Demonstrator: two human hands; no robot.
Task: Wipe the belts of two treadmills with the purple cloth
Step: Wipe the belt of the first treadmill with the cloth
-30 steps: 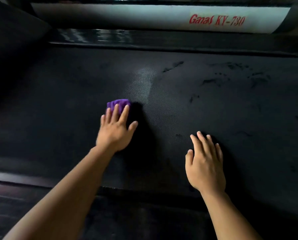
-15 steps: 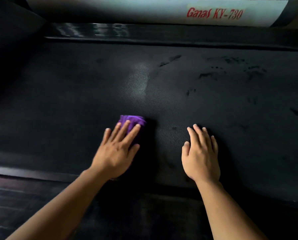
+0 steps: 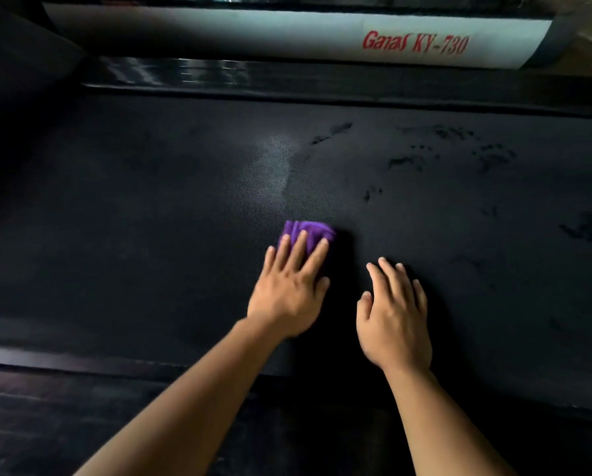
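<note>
Purple cloth (image 3: 308, 231) on the belt (image 3: 150, 218), toward its near edge.
My left hand (image 3: 289, 290) presses it with straight fingers, my right hand (image 3: 395, 314) rests spread beside it; I fear the bunched cloth slips and misses the far-right smudges (image 3: 486, 156).

purple cloth (image 3: 308, 231) on dark, perhaps damp belt (image 3: 150, 218)
</note>
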